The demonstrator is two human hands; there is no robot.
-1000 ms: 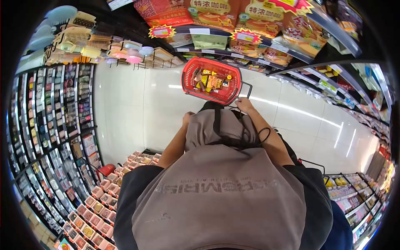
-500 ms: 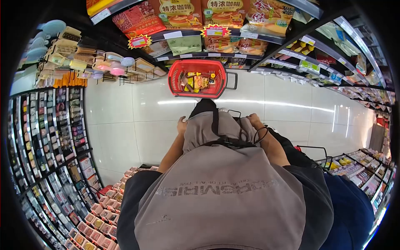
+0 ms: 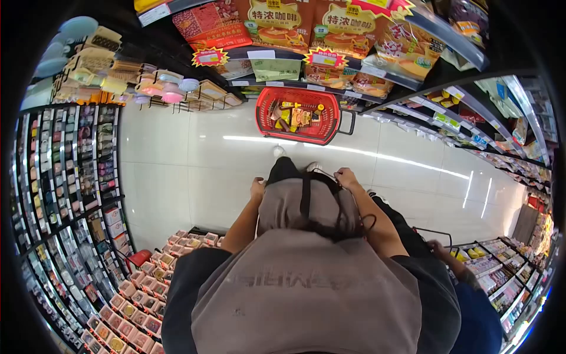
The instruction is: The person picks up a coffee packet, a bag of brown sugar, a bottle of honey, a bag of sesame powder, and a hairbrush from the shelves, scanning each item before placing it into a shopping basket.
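Observation:
My left hand (image 3: pixel 257 187) hangs by my left hip, its fingers loosely curled with nothing visible in them. My right hand (image 3: pixel 346 177) is in front of my right hip, fingers curled in, beside a dark strap and cable (image 3: pixel 339 221) at my waist. I see nothing in it. A red shopping basket (image 3: pixel 326 135) stands on the floor ahead against the shelf, apart from both hands. Inside lie several small packets (image 3: pixel 300 117), yellow, orange and brown. Its black handle (image 3: pixel 352 124) is folded out to the right.
Snack bags (image 3: pixel 274 23) fill the shelf ahead. Hairbrushes (image 3: pixel 103 68) hang at the left, above a rack of small goods (image 3: pixel 62 159). Pink boxes (image 3: pixel 127 315) stand in rows behind me at left. Another person's hand (image 3: pixel 437 250) is near a dark basket handle at right.
The basket and front shelf appear lower and farther right in view. My right hand has shifted left, toward my waist. My shoes now show, and the other person's hand has come into view.

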